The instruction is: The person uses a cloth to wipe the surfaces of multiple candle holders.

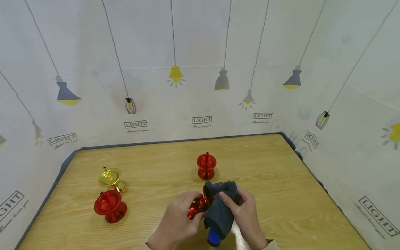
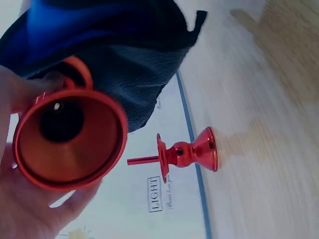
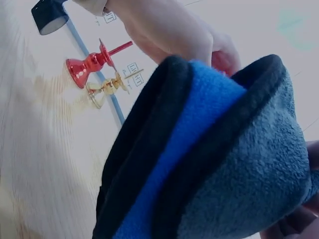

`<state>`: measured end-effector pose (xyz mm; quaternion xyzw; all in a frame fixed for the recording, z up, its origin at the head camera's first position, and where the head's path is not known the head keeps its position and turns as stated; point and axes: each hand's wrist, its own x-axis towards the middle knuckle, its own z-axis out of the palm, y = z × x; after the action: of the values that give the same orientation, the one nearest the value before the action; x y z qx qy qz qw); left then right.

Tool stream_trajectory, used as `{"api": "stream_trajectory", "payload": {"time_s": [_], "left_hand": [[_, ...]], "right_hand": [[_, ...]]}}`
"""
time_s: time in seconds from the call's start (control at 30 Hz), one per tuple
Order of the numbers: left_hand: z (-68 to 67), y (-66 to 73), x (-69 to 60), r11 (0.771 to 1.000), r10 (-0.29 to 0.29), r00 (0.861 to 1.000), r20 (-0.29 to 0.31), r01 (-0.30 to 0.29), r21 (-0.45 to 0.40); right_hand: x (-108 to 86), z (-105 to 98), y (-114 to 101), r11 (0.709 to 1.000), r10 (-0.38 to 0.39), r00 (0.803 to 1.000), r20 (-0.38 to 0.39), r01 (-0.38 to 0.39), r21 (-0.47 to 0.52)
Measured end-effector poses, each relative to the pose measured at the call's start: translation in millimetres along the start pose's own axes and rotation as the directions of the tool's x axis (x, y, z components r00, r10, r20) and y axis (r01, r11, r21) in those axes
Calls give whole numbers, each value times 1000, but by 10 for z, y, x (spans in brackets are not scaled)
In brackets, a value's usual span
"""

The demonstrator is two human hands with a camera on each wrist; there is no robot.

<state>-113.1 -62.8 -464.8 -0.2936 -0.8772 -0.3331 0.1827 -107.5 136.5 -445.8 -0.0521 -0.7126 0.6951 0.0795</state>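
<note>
My left hand [image 1: 178, 217] grips a red metallic holder [image 1: 194, 208] by its stem and base; the left wrist view looks into the hollow underside of its base [image 2: 89, 144]. My right hand [image 1: 248, 215] pinches a dark grey cloth [image 1: 220, 213] with a blue inner side [image 1: 214, 236]. The cloth lies against the holder's dish and covers part of it. In the right wrist view the folded cloth [image 3: 249, 174] hides most of the holder and much of the right hand's fingers.
Another red holder [image 1: 206, 166] stands upright beyond my hands. At the left of the wooden table [image 1: 156, 166] are a gold holder [image 1: 110, 178] and a red holder [image 1: 110, 206], close together. A white curtain [image 1: 200, 41] with printed lamps hangs behind and beside the table.
</note>
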Motion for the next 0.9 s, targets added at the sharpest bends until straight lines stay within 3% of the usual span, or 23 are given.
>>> {"api": "stream_trajectory", "payload": {"time_s": [0.1, 0.17, 0.23, 0.33, 0.37, 0.43, 0.5, 0.53, 0.63, 0.7, 0.73, 0.8, 0.9], "left_hand": [[-33, -44, 1, 999, -34, 996, 81, 37, -40], [-56, -81, 8, 984, -64, 981, 182, 93, -154], [-84, -121, 14, 937, -97, 949, 300, 188, -293], [-135, -169, 24, 830, -136, 883, 449, 349, -434], [-151, -177, 24, 809, -142, 867, 477, 379, -448], [-171, -181, 23, 802, -149, 857, 494, 397, -447], [-173, -169, 15, 802, -156, 867, 473, 391, -452], [-164, -152, 7, 816, -159, 882, 444, 371, -443], [-114, -97, -20, 897, -147, 945, 293, 252, -364], [-71, -66, -34, 961, -107, 981, 161, 144, -236], [-46, -56, -40, 984, -77, 993, 91, 90, -153], [5, -43, -46, 1000, -3, 1000, -28, 3, -14], [60, -40, -51, 995, 64, 988, -138, -53, 82]], "right_hand": [[2, -17, 10, 1000, 4, 999, 41, -3, -17], [2, -34, 17, 1000, 13, 997, 73, -12, -27], [7, -49, 26, 999, 22, 994, 109, -19, -28], [15, -58, 34, 999, 31, 987, 158, -27, -24], [17, -56, 37, 999, 32, 985, 171, -28, -22], [19, -45, 40, 999, 33, 983, 182, -30, -18], [21, -23, 39, 1000, 29, 985, 169, -27, -16], [20, -16, 39, 1000, 28, 988, 153, -26, -16], [18, 12, 35, 999, 29, 995, 94, -27, -18], [16, 30, 38, 1000, 25, 998, 49, -25, -12], [14, 39, 41, 1000, 24, 999, 30, -24, -8], [9, 56, 47, 1000, 13, 1000, -1, -13, 0], [3, 77, 54, 1000, -7, 1000, -20, 7, 11]]}}
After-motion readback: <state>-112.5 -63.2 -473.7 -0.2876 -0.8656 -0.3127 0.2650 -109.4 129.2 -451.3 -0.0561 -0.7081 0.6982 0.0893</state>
